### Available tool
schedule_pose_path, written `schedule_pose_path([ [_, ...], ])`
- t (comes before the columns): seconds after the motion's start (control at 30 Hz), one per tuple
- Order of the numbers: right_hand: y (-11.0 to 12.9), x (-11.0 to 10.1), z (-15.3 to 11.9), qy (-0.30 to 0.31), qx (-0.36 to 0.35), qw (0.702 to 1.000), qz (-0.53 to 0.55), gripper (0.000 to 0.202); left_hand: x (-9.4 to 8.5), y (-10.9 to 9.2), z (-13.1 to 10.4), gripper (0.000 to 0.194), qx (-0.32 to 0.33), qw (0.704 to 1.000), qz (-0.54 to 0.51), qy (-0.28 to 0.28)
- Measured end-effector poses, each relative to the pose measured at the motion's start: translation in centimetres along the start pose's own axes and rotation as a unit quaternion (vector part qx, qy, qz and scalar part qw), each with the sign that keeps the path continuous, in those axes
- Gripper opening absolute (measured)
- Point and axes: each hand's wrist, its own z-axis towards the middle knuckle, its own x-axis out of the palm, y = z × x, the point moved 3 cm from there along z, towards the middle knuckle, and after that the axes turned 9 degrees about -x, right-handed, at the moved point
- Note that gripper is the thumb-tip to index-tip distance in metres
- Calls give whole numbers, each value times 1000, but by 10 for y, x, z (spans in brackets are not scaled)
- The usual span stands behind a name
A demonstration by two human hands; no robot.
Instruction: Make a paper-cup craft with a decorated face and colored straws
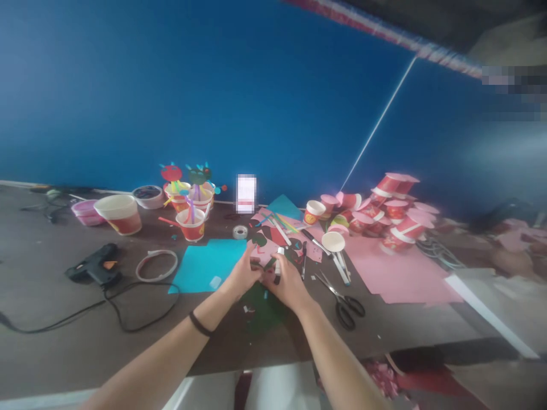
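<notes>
My left hand, with a dark band on the wrist, is closed in a pinch near the middle of the table. What its fingertips hold is too small and blurred to make out. Close beside it, my right hand is closed around a small white tube with a dark lower part, held upright. The fingertips of both hands nearly meet. Below them lies dark green paper, and blue paper lies to the left. Pink paper scraps are just beyond the fingers.
Black-handled scissors lie right of my hands. A glue gun with its cable and a pale ring are at left. Decorated paper cups stand behind; more cups are piled at right by pink sheets.
</notes>
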Motion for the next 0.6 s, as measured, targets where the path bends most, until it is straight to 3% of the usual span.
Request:
schedule_pose_path([
  [0.4,0,-1,0,-10,-4,1000,15,51,1,-4,-3,77,141,979,144,-36],
  [0.5,3,-8,1,-28,1,999,28,58,-3,-5,-3,76,157,977,136,-50],
  [0.6,-1,-20,4,-81,27,994,75,58,-13,-4,2,77,122,988,70,-55],
])
